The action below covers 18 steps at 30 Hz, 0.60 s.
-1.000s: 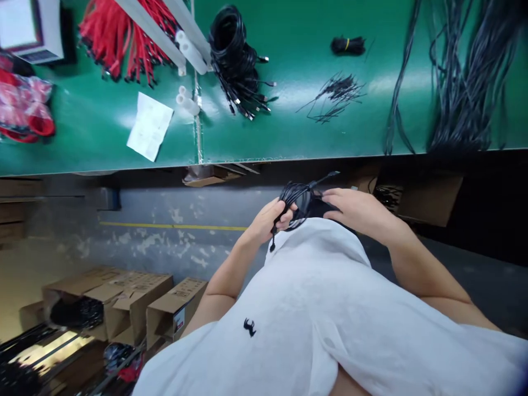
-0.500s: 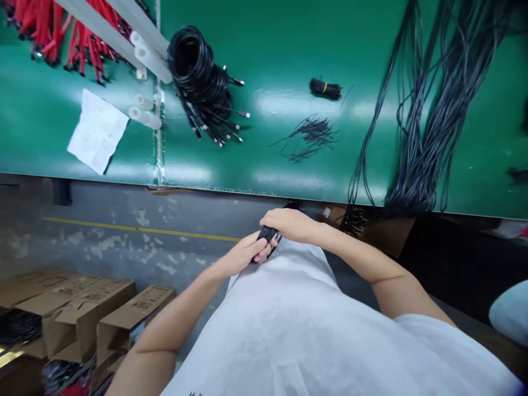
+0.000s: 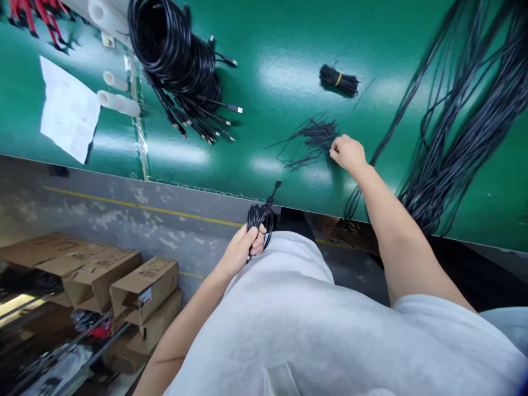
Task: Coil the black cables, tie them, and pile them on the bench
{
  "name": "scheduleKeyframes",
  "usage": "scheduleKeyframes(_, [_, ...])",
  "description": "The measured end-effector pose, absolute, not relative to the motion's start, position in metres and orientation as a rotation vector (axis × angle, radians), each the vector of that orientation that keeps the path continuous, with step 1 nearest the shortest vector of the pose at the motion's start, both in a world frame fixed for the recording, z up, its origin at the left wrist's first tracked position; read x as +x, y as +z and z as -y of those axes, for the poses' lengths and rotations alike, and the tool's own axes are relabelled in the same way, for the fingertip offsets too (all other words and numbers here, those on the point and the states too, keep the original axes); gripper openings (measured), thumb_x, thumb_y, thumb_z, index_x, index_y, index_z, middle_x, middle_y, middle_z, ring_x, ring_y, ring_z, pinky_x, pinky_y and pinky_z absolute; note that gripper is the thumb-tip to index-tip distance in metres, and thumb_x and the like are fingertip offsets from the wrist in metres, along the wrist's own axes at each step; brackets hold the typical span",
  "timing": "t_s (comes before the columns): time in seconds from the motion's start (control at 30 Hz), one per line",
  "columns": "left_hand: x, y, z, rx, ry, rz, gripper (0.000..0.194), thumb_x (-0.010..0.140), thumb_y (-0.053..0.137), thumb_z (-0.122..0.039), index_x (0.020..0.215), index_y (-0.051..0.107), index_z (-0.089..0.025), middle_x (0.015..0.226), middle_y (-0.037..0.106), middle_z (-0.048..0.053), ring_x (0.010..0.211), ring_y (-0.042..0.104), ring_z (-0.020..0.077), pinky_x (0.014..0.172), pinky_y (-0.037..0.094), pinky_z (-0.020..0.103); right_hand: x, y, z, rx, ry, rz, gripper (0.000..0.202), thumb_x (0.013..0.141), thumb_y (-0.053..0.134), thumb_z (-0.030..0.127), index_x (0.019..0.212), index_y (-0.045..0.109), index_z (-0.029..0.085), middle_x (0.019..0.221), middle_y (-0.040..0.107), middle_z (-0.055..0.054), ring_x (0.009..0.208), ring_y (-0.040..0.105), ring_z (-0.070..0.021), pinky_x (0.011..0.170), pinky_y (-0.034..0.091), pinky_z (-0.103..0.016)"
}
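My left hand [image 3: 244,246] is closed around a coiled black cable [image 3: 259,217], held in front of my body just off the table's edge. One connector end of that cable points up toward the green table. My right hand [image 3: 347,153] is over the table with its fingers pinched, at the right end of a loose pile of thin black ties [image 3: 315,137]. Whatever lies between those fingertips is too small to make out. A bundle of black ties with a yellow band [image 3: 339,81] rests behind the pile.
Coiled black cables [image 3: 177,60] with metal plugs stand at the left on the green table [image 3: 256,33]. White paper [image 3: 69,110] and white tubes [image 3: 119,103] lie further left. Long black cables [image 3: 466,132] spread at the right. Cardboard boxes [image 3: 144,286] are at lower left.
My right hand has left the cable and moved forward and right to the loose ties. My left hand still holds the coil, now with its loops and connector showing. The view has shifted.
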State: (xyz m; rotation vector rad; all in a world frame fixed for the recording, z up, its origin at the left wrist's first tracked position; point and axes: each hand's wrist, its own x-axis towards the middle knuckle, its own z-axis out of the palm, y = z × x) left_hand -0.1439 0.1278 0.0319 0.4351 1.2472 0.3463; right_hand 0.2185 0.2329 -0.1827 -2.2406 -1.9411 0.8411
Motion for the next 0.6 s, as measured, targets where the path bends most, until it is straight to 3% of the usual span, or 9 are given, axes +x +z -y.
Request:
scheduleKeyframes(0.17, [-0.135,0.026,-0.139,0.526,0.357,-1.209,0.041,0.084,0.068,-0.054,0.092,0.056,-0.015,0.059,0.041,-0.007,0.047,0.033,0.0047,0.049,0.031,0.02,0.223,-0.159,-0.219,-2.23,0.739,1.807,0.022,0.091,0.047,0.026,0.1,0.062,0.014,0.106,0.062,-0.017,0.101,0.058,-0.0279,0.091,0.045,-0.045])
scheduleKeyframes(0.3, [-0.129,0.021,-0.151,0.616,0.404,-1.196,0.042,0.084,0.067,-0.055,0.094,0.056,-0.016,0.06,0.042,-0.007,0.048,0.035,0.0051,0.049,0.031,0.02,0.201,-0.112,-0.187,-2.101,0.796,1.502,0.023,0.091,0.048,0.027,0.104,0.063,0.016,0.102,0.065,-0.011,0.096,0.061,-0.0234,0.091,0.046,-0.041])
scheduleKeyframes(0.5, [-0.117,0.022,-0.154,0.707,0.4,-1.008,0.038,0.091,0.052,-0.054,0.091,0.056,-0.015,0.059,0.042,-0.006,0.047,0.032,0.0063,0.048,0.03,0.022,0.088,-0.033,-0.108,-1.51,1.714,1.228,0.024,0.083,0.061,0.041,0.086,0.065,0.017,0.072,0.062,0.0,0.066,0.054,-0.0131,0.065,0.044,-0.027])
scheduleKeyframes(0.6, [-0.12,0.029,-0.146,0.813,0.316,-0.918,0.036,0.091,0.054,-0.051,0.083,0.052,-0.016,0.06,0.045,-0.004,0.051,0.037,0.0074,0.051,0.033,0.023,0.042,-0.022,-0.095,-1.446,1.81,1.01,0.031,0.082,0.057,0.047,0.071,0.057,0.017,0.06,0.052,0.002,0.057,0.044,-0.0103,0.058,0.038,-0.025])
